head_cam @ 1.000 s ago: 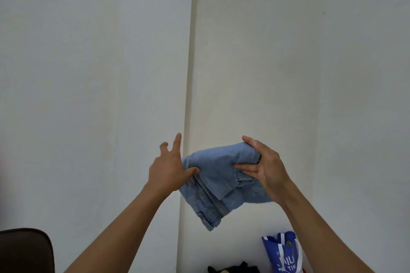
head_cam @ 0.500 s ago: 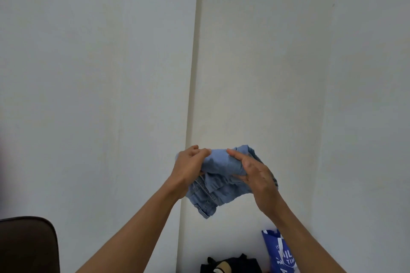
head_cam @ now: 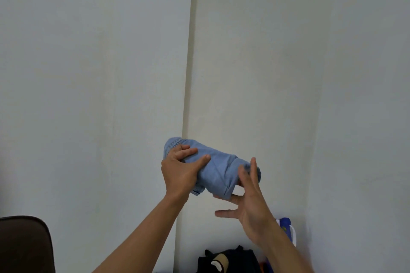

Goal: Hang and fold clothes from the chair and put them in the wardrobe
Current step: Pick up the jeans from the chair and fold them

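Holding a light-blue denim garment [head_cam: 219, 168] in mid-air at about chest height, a person stands facing a plain white wall [head_cam: 88, 73], seen from a camera worn on their head. Both bare forearms reach up and forward from the bottom of the view.

The denim garment is gathered into a compact roll that slants from upper left to lower right. A stitched hem shows at its upper left end, and another seamed edge pokes out underneath near the left wrist.

The left hand [head_cam: 179, 170] grips the left end of the roll. Its fingers curl over the top of the cloth, and its thumb presses flat against the front.

The right hand [head_cam: 250, 201] is spread wide, with its fingers straight and fanned apart. Its thumb and forefinger rise against the right end of the roll, another finger reaches beneath the cloth, and the lowest finger sticks out to the left, touching nothing.

Behind the hands, a vertical corner edge [head_cam: 187, 73] runs down the wall just behind the roll's upper left end.

At the bottom left is the rounded back of a dark brown chair [head_cam: 24, 246]. On the floor at the bottom centre lies a black bag [head_cam: 230, 259]. Just to its right, a blue and white bag [head_cam: 286, 226] is partly hidden by the right forearm.
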Action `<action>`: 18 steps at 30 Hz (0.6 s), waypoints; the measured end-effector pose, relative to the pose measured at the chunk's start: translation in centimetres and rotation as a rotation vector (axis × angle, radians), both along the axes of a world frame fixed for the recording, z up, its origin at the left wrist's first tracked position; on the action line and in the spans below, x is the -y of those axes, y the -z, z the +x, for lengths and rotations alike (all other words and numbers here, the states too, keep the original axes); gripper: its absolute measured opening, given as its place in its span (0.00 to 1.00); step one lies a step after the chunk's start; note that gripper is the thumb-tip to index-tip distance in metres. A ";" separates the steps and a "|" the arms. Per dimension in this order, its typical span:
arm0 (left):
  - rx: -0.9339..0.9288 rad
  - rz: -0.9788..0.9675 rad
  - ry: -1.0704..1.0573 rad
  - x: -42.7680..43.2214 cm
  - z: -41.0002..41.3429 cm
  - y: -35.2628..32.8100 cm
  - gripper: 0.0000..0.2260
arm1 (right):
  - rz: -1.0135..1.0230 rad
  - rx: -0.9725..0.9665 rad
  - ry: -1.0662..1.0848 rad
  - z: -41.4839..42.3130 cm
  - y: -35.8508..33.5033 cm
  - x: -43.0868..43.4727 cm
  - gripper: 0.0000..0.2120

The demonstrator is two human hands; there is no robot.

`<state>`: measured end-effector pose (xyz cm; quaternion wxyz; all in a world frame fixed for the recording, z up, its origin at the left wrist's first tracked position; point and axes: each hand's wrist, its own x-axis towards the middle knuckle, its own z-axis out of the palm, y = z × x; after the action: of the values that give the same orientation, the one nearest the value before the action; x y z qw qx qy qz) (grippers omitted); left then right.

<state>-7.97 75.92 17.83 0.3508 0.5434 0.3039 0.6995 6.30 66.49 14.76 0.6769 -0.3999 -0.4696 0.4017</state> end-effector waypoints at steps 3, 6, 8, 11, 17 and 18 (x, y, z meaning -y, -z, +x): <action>0.044 0.012 0.088 0.2 -0.5 0.3 0.15 | -0.083 -0.159 -0.007 1.5 -0.6 -0.6 0.48; 0.075 0.016 0.185 0.7 -0.8 0.7 0.16 | -0.168 -0.247 0.044 2.4 -1.2 -1.2 0.39; 0.113 -0.003 0.246 0.6 -1.0 1.3 0.15 | -0.158 -0.318 0.124 3.4 -1.2 -1.7 0.45; 0.112 -0.020 0.341 0.0 -1.6 2.4 0.14 | -0.109 -0.367 0.197 4.9 -0.6 -1.5 0.51; 0.196 -0.139 0.371 -0.4 0.0 5.9 0.12 | 0.095 -0.039 0.369 5.7 3.0 0.3 0.57; 0.228 -0.169 0.369 -0.3 0.6 6.4 0.15 | 0.118 0.014 0.422 5.8 3.6 1.0 0.57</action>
<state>-7.37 76.20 11.42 0.5491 0.4760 0.2151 0.6524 12.09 65.45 11.19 0.7648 -0.4520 -0.4029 0.2203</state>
